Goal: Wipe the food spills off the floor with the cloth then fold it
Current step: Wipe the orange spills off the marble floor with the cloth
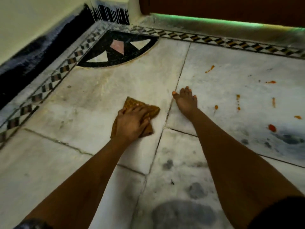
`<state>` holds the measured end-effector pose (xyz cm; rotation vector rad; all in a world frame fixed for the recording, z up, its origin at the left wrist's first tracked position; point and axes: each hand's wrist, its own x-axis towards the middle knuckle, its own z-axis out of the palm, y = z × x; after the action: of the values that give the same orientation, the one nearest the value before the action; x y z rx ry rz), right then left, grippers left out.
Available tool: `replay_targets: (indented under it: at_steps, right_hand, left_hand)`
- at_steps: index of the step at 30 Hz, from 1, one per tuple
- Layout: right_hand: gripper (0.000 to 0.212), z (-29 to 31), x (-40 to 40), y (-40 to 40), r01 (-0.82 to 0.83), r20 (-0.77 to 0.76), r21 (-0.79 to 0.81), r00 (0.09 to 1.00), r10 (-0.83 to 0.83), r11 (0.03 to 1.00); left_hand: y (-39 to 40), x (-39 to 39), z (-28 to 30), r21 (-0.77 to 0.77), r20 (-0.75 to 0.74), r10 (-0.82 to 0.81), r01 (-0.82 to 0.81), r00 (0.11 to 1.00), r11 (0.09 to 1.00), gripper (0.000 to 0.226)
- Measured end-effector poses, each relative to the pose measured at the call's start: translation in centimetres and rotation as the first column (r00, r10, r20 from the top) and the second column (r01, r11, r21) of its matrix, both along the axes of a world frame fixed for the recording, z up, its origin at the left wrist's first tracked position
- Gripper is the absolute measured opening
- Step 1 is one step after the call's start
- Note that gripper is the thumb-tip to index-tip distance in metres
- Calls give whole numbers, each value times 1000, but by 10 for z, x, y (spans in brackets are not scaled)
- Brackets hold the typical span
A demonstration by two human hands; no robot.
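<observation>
A bunched brown-yellow cloth (132,104) lies on the white marble floor (85,100) near the middle of the view. My left hand (132,123) lies on top of it, fingers curled over the fabric and pressing it down. To its right, my right hand (185,100) rests flat on the floor with fingers spread and holds nothing. Orange-red food spills (272,128) dot the floor to the right of my right hand, several small streaks and blobs between the border and the tile's near edge.
A black and patterned inlay (118,52) fills the far left corner, with a checkered border strip (231,42) along the walls. A dark skirting (38,52) runs on the left. A dark door with green light under it (214,20) is at the back.
</observation>
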<state>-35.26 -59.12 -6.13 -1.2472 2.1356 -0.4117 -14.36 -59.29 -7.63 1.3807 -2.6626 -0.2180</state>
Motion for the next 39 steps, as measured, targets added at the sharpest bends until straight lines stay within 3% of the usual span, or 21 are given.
replay_targets:
  at_steps: [2, 4, 7, 8, 10, 11, 12, 14, 20, 25, 29, 32, 34, 35, 37, 39]
  right_hand:
    - [59, 20, 1, 24, 5, 176, -12, 984, -3, 1000]
    - [56, 36, 12, 65, 7, 229, -68, 973, 9, 998]
    - [54, 54, 33, 127, -7, 329, -104, 943, 41, 995]
    - [54, 60, 39, 144, -26, 350, -109, 935, 63, 994]
    - [52, 71, 48, 176, -39, 358, -128, 930, 83, 991]
    - [50, 78, 50, 188, -29, 369, -140, 926, 79, 990]
    - [49, 85, 54, 203, -6, 379, -152, 923, 64, 988]
    - [48, 102, 61, 227, 78, 407, -189, 913, 6, 979]
    - [46, 145, 54, 264, 251, 476, -287, 875, -89, 925]
    - [49, 175, 29, 299, 341, 510, -251, 842, -176, 906]
    - [51, 175, 15, 334, 397, 632, -209, 752, -187, 894]
    - [48, 162, 18, 347, 533, 774, -214, 603, -191, 819]
    - [46, 157, 24, 351, 679, 903, -116, 376, -207, 725]
    - [47, 155, 26, 354, 727, 929, -81, 303, -212, 682]
    - [47, 152, 25, 361, 759, 941, -81, 272, -202, 646]
    - [44, 145, 21, 366, 777, 964, -91, 225, -140, 623]
  left_hand:
    - [29, 11, 11, 45, -102, 10, -5, 995, 999, 64]
    - [53, 20, 25, 102, -214, 65, -44, 975, 994, 58]
    - [81, 33, 42, 326, -288, 249, -150, 925, 934, 48]
    - [88, 36, 49, 443, -386, 323, -134, 864, 887, 41]
    - [105, 37, 70, 661, -575, 557, -60, 600, 748, 25]
    - [112, 37, 83, 758, -576, 672, -3, 465, 652, 24]
    - [120, 38, 93, 819, -541, 745, 45, 390, 572, 26]
    - [139, 34, 118, 885, -453, 811, 80, 371, 458, 34]
    - [187, -24, 168, 928, -340, 894, 256, 291, 270, 34]
    - [214, -70, 195, 913, -314, 890, 361, 331, 188, 31]
    - [237, -101, 203, 904, -308, 880, 400, 363, 151, 31]
    - [264, -122, 202, 912, -305, 850, 389, 429, 131, 34]
    - [277, -130, 200, 924, -306, 807, 361, 505, 125, 34]
    - [281, -131, 199, 927, -312, 775, 354, 549, 122, 35]
    - [286, -129, 200, 919, -341, 696, 381, 632, 104, 42]
    - [292, -126, 200, 888, -406, 634, 448, 658, 103, 44]
